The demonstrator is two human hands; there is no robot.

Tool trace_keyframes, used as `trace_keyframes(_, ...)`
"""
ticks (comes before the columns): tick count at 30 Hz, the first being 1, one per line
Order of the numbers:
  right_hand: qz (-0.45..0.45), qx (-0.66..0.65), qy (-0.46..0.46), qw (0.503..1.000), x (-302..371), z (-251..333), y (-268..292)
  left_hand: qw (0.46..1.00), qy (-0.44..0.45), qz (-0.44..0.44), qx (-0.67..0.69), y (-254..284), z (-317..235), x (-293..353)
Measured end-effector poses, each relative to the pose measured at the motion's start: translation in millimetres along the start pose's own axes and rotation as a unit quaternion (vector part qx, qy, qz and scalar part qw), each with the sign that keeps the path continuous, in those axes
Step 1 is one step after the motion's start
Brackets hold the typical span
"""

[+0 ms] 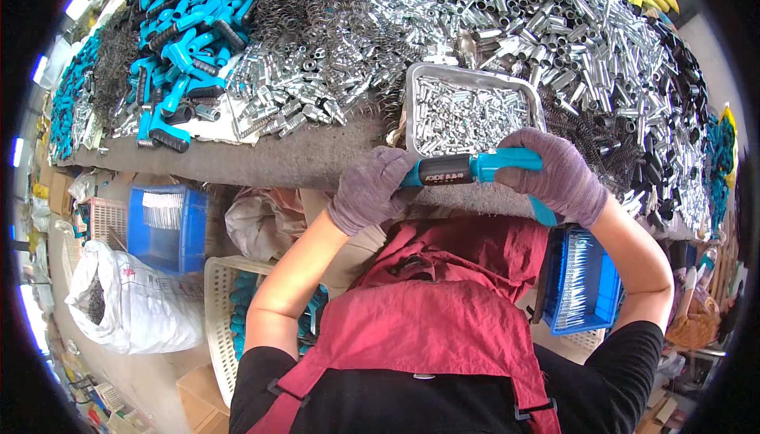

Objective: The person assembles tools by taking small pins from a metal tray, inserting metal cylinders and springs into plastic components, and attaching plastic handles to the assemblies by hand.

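Note:
Both hands wear purple-grey knitted gloves and grip one teal pistol-grip tool body (484, 167), level above the bench's near edge. A black printed sleeve wraps its middle. My left hand (370, 190) is closed around its left end. Closed over the right end is my right hand (552, 174), with part of the teal grip showing below the palm. The glove hides the rest of the grip. Just beyond the tool stands a metal tray (410, 109) full of small silvery fittings (467, 113).
Teal and black handles (186, 38) pile up at the far left, with dark coil springs (313, 2) and metal tubes (554, 30) to their right. Blue crates (192, 228) (606, 291), a white sack (142, 307) and a cream basket (215, 315) stand below the bench.

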State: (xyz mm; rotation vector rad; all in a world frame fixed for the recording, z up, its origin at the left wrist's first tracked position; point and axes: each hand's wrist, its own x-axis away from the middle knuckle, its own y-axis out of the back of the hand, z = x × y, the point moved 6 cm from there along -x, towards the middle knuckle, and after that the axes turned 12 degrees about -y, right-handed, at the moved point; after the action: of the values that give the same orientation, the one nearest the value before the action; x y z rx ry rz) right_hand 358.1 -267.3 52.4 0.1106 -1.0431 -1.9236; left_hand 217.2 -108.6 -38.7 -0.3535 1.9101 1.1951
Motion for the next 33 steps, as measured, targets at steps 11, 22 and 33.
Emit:
trace_keyframes(11,-0.093,0.267,0.283,0.917,18.8,33.3,-13.8,0.992,0.04,0.024,0.117,-2.2,17.2,-0.2)
trace_keyframes(22,-0.018,0.043,0.115,0.992,9.5,11.1,-13.4,0.981,0.078,0.152,0.096,-7.1,15.6,-6.0)
trace_keyframes(33,0.036,-0.321,0.15,0.935,15.3,23.2,25.7,0.91,0.319,0.089,0.252,-18.0,-5.0,10.8)
